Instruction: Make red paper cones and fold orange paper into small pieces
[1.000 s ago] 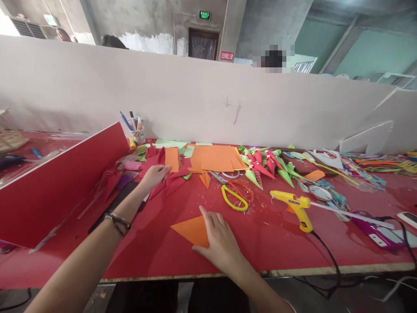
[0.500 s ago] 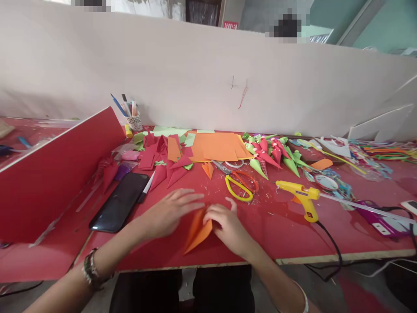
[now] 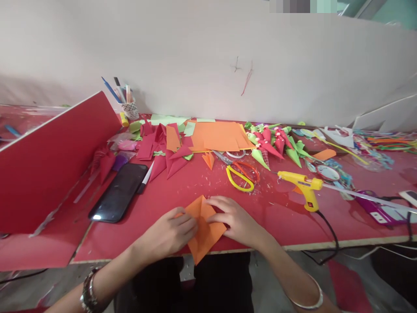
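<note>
An orange paper piece [image 3: 204,228] lies at the near edge of the red table [image 3: 267,217], its lower point sticking out past the edge. My left hand [image 3: 169,234] grips its left side with curled fingers. My right hand [image 3: 233,219] pinches and presses its right side. Both hands meet over the paper's middle fold.
A black phone [image 3: 119,198] lies at the left beside a leaning red board [image 3: 48,161]. Behind the hands lie yellow scissors [image 3: 239,180], a yellow glue gun [image 3: 302,187] with its cord, orange sheets [image 3: 216,137], red paper pieces [image 3: 166,154] and paper cones [image 3: 276,145]. A pen cup [image 3: 128,106] stands by the white partition.
My left hand came back from the red paper pile to the orange paper. Both hands now grip it, folded and turned, nearer the table edge. The view tilted downward.
</note>
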### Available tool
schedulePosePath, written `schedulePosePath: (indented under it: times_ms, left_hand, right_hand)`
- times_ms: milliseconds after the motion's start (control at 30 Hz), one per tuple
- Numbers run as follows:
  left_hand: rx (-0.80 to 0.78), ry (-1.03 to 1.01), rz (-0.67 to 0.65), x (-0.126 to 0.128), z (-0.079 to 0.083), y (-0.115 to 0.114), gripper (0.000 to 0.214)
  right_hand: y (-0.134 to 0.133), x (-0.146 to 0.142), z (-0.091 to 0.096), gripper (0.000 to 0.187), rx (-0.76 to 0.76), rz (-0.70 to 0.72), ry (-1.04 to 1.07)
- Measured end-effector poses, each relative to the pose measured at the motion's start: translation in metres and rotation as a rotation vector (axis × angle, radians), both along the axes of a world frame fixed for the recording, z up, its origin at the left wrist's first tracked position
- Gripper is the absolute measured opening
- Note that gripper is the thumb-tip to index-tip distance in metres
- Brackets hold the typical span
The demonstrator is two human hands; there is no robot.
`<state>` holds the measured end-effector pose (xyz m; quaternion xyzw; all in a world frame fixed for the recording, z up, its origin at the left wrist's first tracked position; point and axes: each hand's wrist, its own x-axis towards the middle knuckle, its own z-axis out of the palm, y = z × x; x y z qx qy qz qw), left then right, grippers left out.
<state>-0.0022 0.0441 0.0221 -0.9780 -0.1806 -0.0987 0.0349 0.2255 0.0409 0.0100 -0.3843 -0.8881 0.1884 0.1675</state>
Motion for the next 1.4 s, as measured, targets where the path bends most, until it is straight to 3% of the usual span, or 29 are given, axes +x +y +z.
schedulePosePath:
  times_ms: [200, 400, 533, 733, 900, 1400]
  left_hand:
    - [-0.227, -0.079, 0.184, -0.006, -0.007, -0.013, 0.025]
    - [-0.45, -0.201, 0.397, -0.005, -0.018, -0.012, 0.02]
    - [-0.511, -0.241, 0.542, -0.006, -0.023, -0.011, 0.021]
    - [-0.393, -0.25, 0.714, -0.003, -0.029, -0.013, 0.027]
    - [-0.296, -0.178, 0.79, -0.003, -0.03, -0.011, 0.034]
    - [-0.17, -0.022, 0.797, 0.0, -0.027, -0.004, 0.034]
  right_hand:
    - [-0.022, 0.003, -0.001, 0.018, 0.047, -0.041, -0.016]
    - [-0.029, -0.002, -0.008, 0.02, -0.006, -0.195, 0.127]
    - [-0.031, -0.008, -0.01, 0.021, -0.073, -0.3, 0.19]
    - [-0.029, -0.016, -0.017, 0.023, -0.051, -0.459, 0.097]
    - [-0.023, -0.017, -0.02, 0.029, -0.021, -0.488, -0.047]
    - [-0.018, -0.022, -0.023, 0.033, 0.134, -0.535, -0.157]
